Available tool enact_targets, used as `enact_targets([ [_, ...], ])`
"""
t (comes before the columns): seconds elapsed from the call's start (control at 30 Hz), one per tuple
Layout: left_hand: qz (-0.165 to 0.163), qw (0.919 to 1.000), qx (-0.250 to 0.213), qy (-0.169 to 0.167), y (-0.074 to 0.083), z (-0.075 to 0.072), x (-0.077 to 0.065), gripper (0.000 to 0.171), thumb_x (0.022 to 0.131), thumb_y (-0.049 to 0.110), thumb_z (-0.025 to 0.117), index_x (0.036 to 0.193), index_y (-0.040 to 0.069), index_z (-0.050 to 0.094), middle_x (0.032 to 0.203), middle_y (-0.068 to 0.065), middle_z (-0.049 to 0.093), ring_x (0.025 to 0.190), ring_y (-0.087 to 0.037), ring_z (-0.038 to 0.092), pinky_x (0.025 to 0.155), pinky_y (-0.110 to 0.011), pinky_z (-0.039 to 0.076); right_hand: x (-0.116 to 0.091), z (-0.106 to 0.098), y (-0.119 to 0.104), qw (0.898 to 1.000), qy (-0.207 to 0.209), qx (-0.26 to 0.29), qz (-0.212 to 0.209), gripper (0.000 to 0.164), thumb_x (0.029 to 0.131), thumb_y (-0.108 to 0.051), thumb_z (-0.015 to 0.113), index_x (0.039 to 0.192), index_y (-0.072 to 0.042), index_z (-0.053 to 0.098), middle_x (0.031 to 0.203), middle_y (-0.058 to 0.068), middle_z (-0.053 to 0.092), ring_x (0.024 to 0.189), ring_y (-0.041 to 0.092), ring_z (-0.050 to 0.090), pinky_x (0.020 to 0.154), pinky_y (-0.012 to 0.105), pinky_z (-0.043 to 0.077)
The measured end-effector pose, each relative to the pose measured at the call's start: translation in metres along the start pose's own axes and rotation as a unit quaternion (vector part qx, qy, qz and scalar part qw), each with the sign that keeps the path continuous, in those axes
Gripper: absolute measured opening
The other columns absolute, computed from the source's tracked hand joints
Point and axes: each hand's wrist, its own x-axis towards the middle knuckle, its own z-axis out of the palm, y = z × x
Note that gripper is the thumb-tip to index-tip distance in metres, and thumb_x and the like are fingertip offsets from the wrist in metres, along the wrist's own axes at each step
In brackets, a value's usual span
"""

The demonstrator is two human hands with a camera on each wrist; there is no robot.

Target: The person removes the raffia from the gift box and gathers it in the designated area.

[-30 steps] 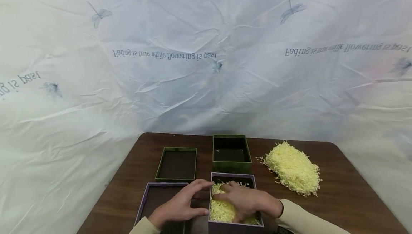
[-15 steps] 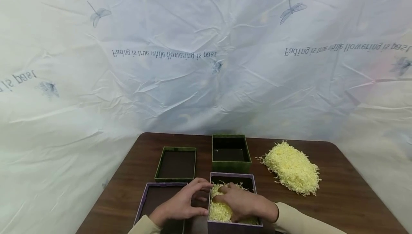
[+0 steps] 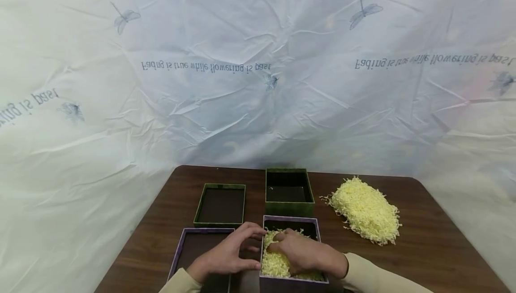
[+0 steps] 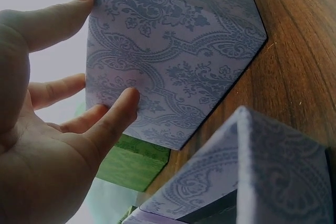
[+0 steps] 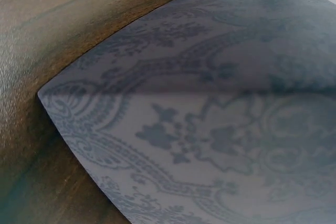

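A purple patterned box [image 3: 294,284] stands at the table's near edge, partly filled with pale yellow shredded paper [image 3: 276,264]. My right hand [image 3: 300,252] is down inside it, its fingers spread and pressing into the shreds; the fingertips are partly buried. Beside the box's left wall is my left hand [image 3: 230,253], fingers extended. In the left wrist view, the left hand's fingertips touch the outer wall of the purple box [image 4: 168,51]. Only the outside of the purple box [image 5: 210,129] shows in the right wrist view, with the right hand out of sight.
A purple lid [image 3: 180,250] lies under the left forearm. Behind it is a green lid [image 3: 219,224], and a green box [image 3: 289,208] stands beyond the purple one. A heap of yellow shredded paper [image 3: 366,212] lies at right on the wooden table [image 3: 427,239]. A printed white curtain [image 3: 306,118] hangs behind.
My right hand has shifted slightly left inside the purple box, still pressing into the shreds. The left hand stays at the box's wall.
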Motion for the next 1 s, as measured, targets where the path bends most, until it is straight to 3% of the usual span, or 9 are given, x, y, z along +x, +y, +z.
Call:
enact_targets([
  [0.13, 0.0, 1.0, -0.004, 0.001, 0.0, -0.001, 0.0, 0.067, 0.088, 0.018, 0.074, 0.143, 0.002, 0.039, 0.142, -0.015, 0.034, 0.129, -0.042, 0.044, 0.098, -0.034, 0.052, 0.001, -0.002, 0.002, 1.0, 0.015, 0.003, -0.007, 0.057, 0.063, -0.008, 0.087, 0.114, -0.023, 0.067, 0.108, -0.006, 0.066, 0.1, 0.008, 0.062, 0.088, 0.032, 0.052],
  [0.4, -0.01, 0.9998, -0.016, -0.005, 0.001, -0.002, -0.001, 0.065, 0.089, 0.015, 0.072, 0.144, 0.003, 0.039, 0.143, -0.015, 0.033, 0.13, -0.039, 0.045, 0.098, -0.033, 0.052, 0.001, -0.007, 0.006, 0.998, 0.007, 0.065, -0.008, 0.062, 0.062, 0.003, 0.085, 0.116, -0.022, 0.067, 0.107, -0.007, 0.066, 0.096, 0.006, 0.063, 0.077, 0.02, 0.054],
  [0.57, -0.002, 0.9999, -0.012, -0.005, 0.002, -0.004, -0.001, 0.067, 0.088, 0.016, 0.073, 0.143, 0.002, 0.038, 0.144, -0.016, 0.032, 0.13, -0.039, 0.045, 0.099, -0.035, 0.051, -0.001, -0.013, 0.006, 0.996, 0.007, 0.09, 0.001, 0.066, 0.062, 0.007, 0.082, 0.119, -0.022, 0.067, 0.11, -0.007, 0.066, 0.099, 0.007, 0.063, 0.078, 0.02, 0.054],
  [1.0, -0.022, 0.9993, -0.023, -0.017, 0.007, -0.011, -0.001, 0.065, 0.089, 0.014, 0.072, 0.144, 0.008, 0.038, 0.145, -0.014, 0.031, 0.132, -0.036, 0.043, 0.1, -0.035, 0.051, -0.004, -0.028, 0.006, 0.992, 0.022, 0.124, 0.032, 0.064, 0.066, 0.013, 0.075, 0.121, -0.02, 0.067, 0.115, -0.004, 0.065, 0.105, 0.011, 0.063, 0.08, 0.02, 0.055],
])
